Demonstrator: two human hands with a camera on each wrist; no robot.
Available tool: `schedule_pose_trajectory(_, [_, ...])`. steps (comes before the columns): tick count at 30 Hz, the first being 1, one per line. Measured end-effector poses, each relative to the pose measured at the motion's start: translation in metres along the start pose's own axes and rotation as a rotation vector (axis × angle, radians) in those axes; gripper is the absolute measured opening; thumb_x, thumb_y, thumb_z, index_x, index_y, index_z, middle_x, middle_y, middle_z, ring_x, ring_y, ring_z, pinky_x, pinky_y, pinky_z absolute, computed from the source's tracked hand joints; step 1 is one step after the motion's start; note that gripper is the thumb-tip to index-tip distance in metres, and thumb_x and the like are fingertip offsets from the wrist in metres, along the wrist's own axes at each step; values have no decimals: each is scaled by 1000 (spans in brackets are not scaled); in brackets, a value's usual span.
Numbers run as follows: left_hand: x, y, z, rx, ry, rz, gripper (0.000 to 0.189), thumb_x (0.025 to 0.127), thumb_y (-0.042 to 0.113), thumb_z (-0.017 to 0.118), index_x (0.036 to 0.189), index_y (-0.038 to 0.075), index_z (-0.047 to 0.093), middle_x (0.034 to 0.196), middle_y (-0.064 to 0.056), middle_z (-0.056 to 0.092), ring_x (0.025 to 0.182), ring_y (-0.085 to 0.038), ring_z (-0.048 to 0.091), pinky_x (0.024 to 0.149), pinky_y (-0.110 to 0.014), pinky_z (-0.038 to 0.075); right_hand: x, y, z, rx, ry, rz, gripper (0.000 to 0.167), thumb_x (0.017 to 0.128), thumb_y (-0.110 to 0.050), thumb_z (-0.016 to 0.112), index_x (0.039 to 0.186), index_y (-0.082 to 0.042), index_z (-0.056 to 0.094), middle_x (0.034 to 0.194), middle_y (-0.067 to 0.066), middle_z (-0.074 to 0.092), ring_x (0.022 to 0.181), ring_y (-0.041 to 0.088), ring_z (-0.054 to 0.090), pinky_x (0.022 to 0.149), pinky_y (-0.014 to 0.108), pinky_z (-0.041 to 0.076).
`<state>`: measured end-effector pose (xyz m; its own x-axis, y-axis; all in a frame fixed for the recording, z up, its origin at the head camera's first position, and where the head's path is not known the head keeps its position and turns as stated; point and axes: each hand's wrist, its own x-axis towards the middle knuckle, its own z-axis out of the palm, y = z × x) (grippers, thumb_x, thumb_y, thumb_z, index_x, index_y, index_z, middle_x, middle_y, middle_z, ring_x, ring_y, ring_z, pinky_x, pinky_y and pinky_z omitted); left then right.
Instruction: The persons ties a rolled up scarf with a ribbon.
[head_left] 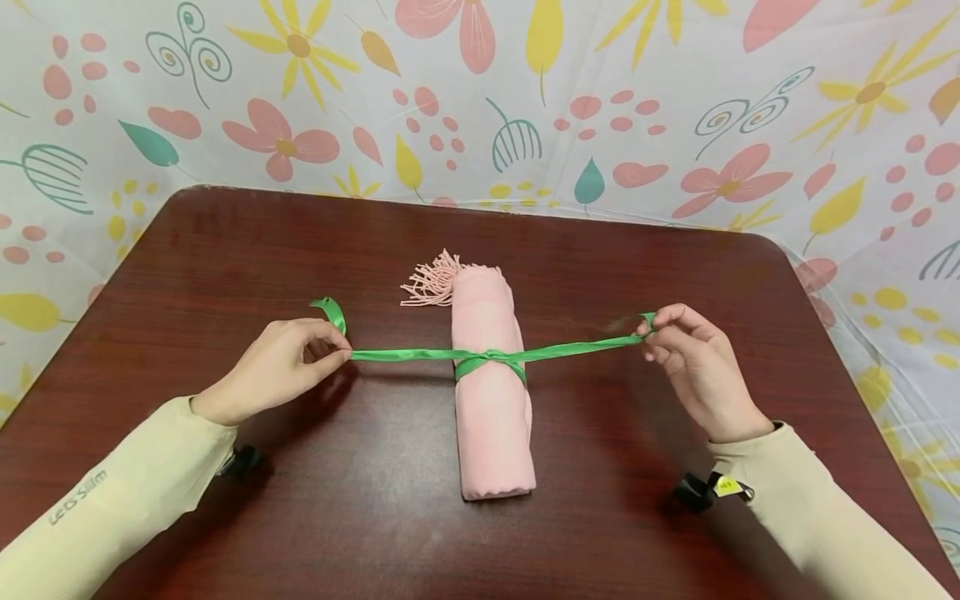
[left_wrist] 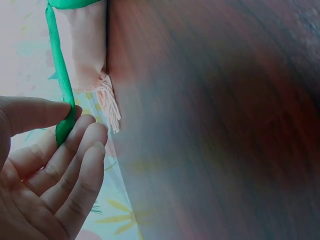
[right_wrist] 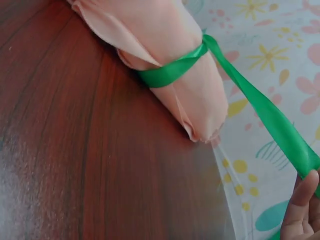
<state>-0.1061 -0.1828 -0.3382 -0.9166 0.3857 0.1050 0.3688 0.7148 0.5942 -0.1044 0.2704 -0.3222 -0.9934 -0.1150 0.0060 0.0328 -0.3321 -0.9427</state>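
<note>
A pink rolled scarf (head_left: 491, 433) lies lengthwise on the table, its tassel fringe (head_left: 435, 282) spilling out at the far left end. Round its middle runs a green ribbon (head_left: 405, 355), crossed in a knot on top. My left hand (head_left: 281, 362) pinches one ribbon end between thumb and fingers, with a short tail curling up behind it. The other end is pinched by my right hand (head_left: 697, 362), out to the right of the roll. Both ribbon lengths stretch nearly straight from the knot. In the right wrist view the ribbon band (right_wrist: 172, 70) wraps the scarf's side.
The dark wooden table (head_left: 337, 517) has rounded far corners. Behind it hangs a white cloth (head_left: 480, 100) printed with flowers and leaves. Dark wrist devices (head_left: 693, 492) sit under both cream sleeves (head_left: 127, 492).
</note>
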Motion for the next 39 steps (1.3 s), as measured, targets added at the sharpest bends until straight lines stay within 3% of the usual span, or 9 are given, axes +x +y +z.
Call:
schedule_pose_trajectory(11, [0,-1,-1,-7,-13,-9,6,85,8,68,87,13,71,74,9,64,63,-3,58,55,-22,45,-4,-3,-13,-42,72,58,15,91,7,55,89,-2,67,86,3,66,66,12,59,59,21,49])
schedule_pose_trajectory(22, [-1,-4,-3,36,-25,-25,6,87,13,67,88,16,72,69,9,63,57,-2,56,58,-23,44,-9,-5,-31,-247,99,158,7,91,-5,63,98,-6,66,86,-2,70,76,9,66,62,19,51])
schedule_pose_trajectory(30, [-3,-8,-3,46,-84,-80,6,86,13,67,90,17,70,66,7,61,58,-5,55,57,-24,43,-11,-2,-46,-411,135,247,11,90,-15,66,101,-11,66,93,-7,65,78,6,65,65,18,51])
schedule_pose_trajectory(39, [-4,-10,1,55,-89,-75,4,86,15,67,89,17,69,66,10,59,56,-5,53,56,-24,43,-11,0,-55,-585,84,285,12,94,-18,61,104,-13,66,92,-12,68,78,5,65,65,19,50])
